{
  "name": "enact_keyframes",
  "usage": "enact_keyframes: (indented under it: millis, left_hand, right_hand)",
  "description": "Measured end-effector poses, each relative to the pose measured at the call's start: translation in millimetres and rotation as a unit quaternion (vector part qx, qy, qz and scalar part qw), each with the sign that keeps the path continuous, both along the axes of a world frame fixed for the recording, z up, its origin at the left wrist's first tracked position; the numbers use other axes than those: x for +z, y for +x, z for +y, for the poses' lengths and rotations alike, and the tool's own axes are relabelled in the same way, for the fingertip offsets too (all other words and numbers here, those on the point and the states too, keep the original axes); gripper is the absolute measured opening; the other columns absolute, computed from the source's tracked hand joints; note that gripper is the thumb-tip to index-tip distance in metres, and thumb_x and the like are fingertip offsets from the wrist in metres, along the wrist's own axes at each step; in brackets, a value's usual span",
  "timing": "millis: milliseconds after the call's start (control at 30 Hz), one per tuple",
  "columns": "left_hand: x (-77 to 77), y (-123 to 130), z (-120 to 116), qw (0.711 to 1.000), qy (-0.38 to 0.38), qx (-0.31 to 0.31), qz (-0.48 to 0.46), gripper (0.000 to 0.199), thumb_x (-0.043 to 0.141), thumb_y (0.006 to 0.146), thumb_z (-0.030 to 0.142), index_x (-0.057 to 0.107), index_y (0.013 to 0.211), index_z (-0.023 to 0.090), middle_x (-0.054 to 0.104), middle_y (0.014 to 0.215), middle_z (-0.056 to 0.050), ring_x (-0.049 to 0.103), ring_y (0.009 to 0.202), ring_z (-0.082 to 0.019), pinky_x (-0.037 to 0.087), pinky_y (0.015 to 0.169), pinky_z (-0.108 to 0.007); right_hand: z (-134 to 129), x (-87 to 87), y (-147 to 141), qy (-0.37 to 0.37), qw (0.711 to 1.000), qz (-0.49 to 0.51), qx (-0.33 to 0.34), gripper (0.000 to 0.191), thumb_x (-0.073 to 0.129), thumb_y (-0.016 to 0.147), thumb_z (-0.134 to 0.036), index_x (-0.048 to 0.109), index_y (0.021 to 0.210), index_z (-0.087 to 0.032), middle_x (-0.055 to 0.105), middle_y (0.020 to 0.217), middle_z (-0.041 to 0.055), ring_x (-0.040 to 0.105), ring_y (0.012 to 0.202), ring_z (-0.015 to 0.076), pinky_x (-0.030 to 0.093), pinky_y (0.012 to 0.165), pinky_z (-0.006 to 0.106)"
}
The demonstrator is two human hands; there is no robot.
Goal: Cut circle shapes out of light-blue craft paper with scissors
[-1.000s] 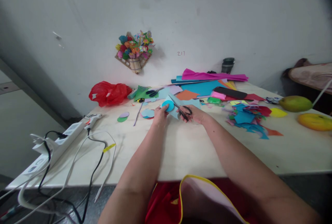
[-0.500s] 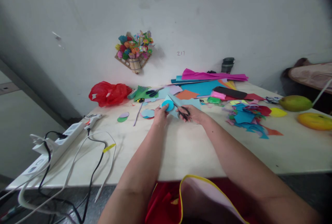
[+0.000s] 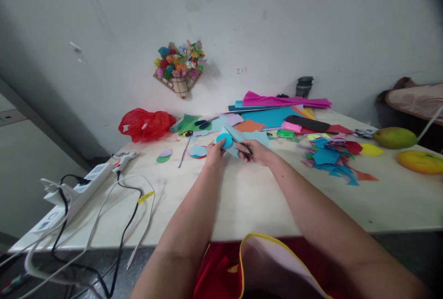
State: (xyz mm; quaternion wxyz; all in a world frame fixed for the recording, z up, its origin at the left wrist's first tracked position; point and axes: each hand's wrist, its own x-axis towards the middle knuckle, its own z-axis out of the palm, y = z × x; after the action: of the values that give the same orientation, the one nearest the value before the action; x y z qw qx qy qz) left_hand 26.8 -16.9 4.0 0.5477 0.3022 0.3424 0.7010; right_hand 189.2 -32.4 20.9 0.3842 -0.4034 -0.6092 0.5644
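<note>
My left hand [image 3: 215,155] pinches a bright blue paper circle [image 3: 226,140] together with a pale blue paper sheet [image 3: 258,137] behind it. Black-handled scissors [image 3: 247,152] are in my right hand [image 3: 260,152], its fingers through the loops. Their blades point up and left into the pale sheet, close to the circle's right edge. How far apart the blades are, I cannot tell. Left of my left hand lie overlapping paper circles [image 3: 197,152], pale blue on top. Further left, a lilac circle rests on a green circle [image 3: 164,158].
A second pair of scissors [image 3: 203,124], a red plastic bag [image 3: 147,123] and coloured sheets [image 3: 268,116] lie at the back. Paper scraps [image 3: 327,155] and two mango-like fruits [image 3: 394,137] sit right. A power strip [image 3: 78,193] with cables [image 3: 121,230] occupies the left.
The scissors' handles have drawn slightly closer together in my right hand. My left hand, the blue circle and the pale sheet stay almost where they were.
</note>
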Motion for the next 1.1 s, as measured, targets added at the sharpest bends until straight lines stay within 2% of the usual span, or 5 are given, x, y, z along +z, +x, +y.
enact_keyframes:
  millis: [367, 767, 1100]
  left_hand:
    - [-2.8, 0.0, 2.5, 1.000, 0.005, 0.013, 0.007, 0.028, 0.086, 0.054, 0.024, 0.064, 0.071, 0.017, 0.067, 0.066, -0.003, 0.066, 0.069, -0.018, 0.051, 0.069, -0.030]
    - [-1.9, -4.3, 2.5, 1.000, 0.002, 0.003, 0.017, 0.026, 0.085, 0.056, 0.023, 0.065, 0.070, 0.016, 0.066, 0.067, -0.003, 0.066, 0.071, -0.019, 0.052, 0.077, -0.034]
    - [-1.3, -4.6, 4.0, 1.000, -0.006, 0.010, 0.021, 0.028, 0.086, 0.054, 0.023, 0.065, 0.070, 0.017, 0.066, 0.067, -0.003, 0.067, 0.075, -0.021, 0.052, 0.075, -0.034]
  right_hand:
    - [6.8, -7.2, -0.9, 0.023, 1.000, -0.002, -0.004, 0.030, 0.076, 0.076, -0.038, 0.056, 0.067, -0.017, 0.059, 0.052, -0.0017, 0.051, 0.037, 0.0083, 0.026, 0.031, 0.018]
    - [-0.8, 1.7, 2.2, 0.033, 0.999, -0.034, -0.001, 0.025, 0.072, 0.073, -0.036, 0.056, 0.066, -0.018, 0.059, 0.052, -0.0017, 0.051, 0.037, 0.0091, 0.026, 0.032, 0.020]
    - [1.8, -0.5, 1.4, 0.038, 0.998, -0.040, -0.005, 0.021, 0.070, 0.073, -0.032, 0.056, 0.066, -0.019, 0.059, 0.051, -0.0025, 0.051, 0.036, 0.0091, 0.026, 0.032, 0.020]
